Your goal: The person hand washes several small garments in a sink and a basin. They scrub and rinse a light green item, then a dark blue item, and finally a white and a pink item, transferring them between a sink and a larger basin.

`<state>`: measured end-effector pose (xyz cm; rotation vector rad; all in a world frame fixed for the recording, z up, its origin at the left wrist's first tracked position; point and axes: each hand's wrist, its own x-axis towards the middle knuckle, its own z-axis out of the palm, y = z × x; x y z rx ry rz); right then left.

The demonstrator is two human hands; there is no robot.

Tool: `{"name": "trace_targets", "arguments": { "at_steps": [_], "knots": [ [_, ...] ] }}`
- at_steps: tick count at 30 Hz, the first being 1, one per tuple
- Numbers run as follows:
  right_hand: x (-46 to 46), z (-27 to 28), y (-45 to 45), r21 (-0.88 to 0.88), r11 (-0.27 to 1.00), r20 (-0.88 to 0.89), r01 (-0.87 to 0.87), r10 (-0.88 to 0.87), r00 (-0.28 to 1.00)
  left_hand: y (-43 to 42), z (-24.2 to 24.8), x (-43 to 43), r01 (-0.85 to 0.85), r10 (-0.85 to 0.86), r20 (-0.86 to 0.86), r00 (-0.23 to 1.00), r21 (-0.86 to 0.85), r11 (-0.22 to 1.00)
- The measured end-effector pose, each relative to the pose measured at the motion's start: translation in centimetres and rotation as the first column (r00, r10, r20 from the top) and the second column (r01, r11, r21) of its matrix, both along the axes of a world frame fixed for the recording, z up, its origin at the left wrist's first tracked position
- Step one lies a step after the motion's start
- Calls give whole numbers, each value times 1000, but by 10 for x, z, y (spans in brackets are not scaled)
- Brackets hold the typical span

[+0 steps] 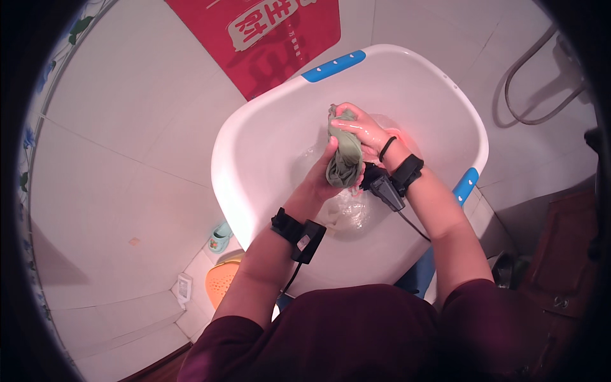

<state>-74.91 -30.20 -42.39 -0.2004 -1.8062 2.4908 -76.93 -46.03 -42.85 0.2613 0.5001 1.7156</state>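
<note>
A bunched, wet green cloth is held between both hands over a large white plastic tub with blue grips. My left hand grips the cloth's lower end, its thumb along the near side. Around the upper end closes my right hand, wet and shiny. Below them, water lies in the tub's bottom, with pale wet fabric in it. Something pink shows partly behind my right wrist. Each wrist bears a strapped black device with a cable.
A red bag or board bearing writing stands against the wall behind the tub. A shower hose hangs at the right. On the floor at left are a light green clog and an orange perforated plastic item. A dark red cabinet stands right.
</note>
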Motion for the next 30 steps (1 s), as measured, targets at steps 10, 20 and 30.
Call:
{"name": "trace_targets", "arguments": {
  "at_steps": [10,20,30],
  "knots": [
    [-24,-28,-22,896,422,186,-140,-70,980,10,-50,-3,-339,-54,-707,705,-402,851],
    [-8,6,-29,859,509,63,-56,4,998,0,-49,-12,-694,-102,-979,178,-199,692],
    [23,63,-44,864,312,-498,395,417,761,-20,-30,-40,-269,322,-500,804,178,947]
  ]
}}
